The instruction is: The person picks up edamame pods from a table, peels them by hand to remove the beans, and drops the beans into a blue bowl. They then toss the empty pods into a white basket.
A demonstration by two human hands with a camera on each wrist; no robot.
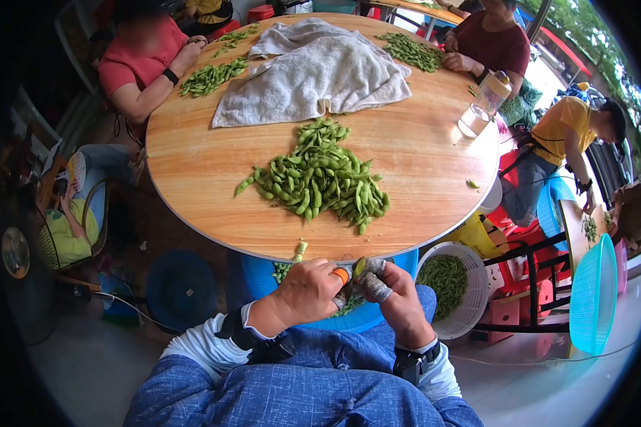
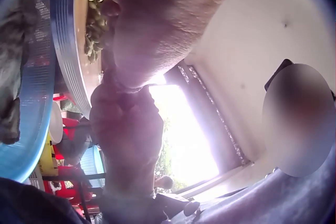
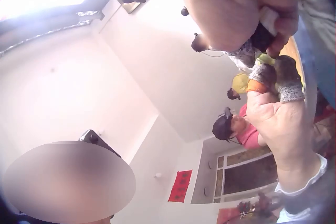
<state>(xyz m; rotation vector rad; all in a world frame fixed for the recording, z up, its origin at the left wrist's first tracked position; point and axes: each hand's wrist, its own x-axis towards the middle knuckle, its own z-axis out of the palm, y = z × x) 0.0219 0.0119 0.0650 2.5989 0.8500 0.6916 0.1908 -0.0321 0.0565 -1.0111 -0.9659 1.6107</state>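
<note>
Person's left hand (image 1: 303,292) curled, pinching | right hand (image 1: 404,302) curled, pinching | fingertips (image 1: 342,275) close together | forearms (image 1: 205,346) angled inward

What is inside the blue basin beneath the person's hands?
Small green pieces show in the blue basin; the table, left hand and right hand cover much of the inside.

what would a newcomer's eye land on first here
Probably the bright heap of green pods on the near half of the round wooden table, with a rumpled white towel spread behind it. Next, the left hand and right hand, with wrapped fingertips, meeting at what looks like a green pod just off the near edge.
</note>
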